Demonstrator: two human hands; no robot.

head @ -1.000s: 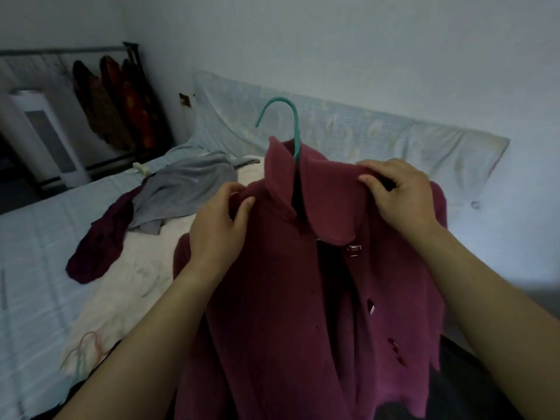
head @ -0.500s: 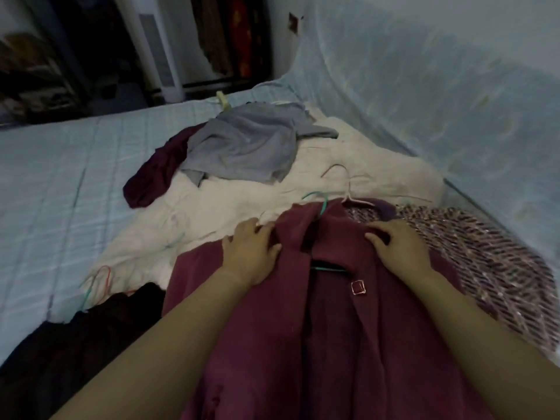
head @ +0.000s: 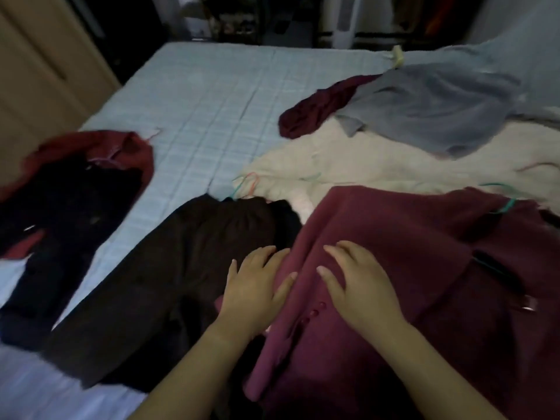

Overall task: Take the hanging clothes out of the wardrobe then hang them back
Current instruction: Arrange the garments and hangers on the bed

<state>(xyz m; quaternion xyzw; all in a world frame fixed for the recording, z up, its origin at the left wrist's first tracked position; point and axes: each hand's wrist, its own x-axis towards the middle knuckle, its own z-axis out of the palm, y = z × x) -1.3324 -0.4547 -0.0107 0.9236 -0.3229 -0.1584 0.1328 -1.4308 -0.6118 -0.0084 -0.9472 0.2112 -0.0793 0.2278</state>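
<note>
Fingers straight and spread, both hands lie palm down in the lower middle of the frame, grasping nothing. The left hand [head: 254, 286] rests across the seam where the maroon coat [head: 409, 253] overlaps a black garment [head: 188, 268]: its fingers touch the coat's folded front edge, and its outer side lies over the black cloth. The right hand [head: 360, 286] presses flat on the coat just beside the left one, with a small gap between the two thumbs. Below that gap sits a short row of coat buttons [head: 315, 312].

The coat lies spread on the bed [head: 218, 101], filling the lower right of the frame. A teal hanger [head: 504, 206] is inside it, the hook poking out at the collar on the right. Above the coat lies a cream garment [head: 348, 159]. Farther up, toward the upper right, a grey garment [head: 430, 107] partly covers a dark burgundy one [head: 315, 110]. Thin green and pink hangers [head: 247, 183] peek out between the black garment and the cream one. At the left edge lies a red and black garment [head: 75, 183], well apart from the hands.
</note>
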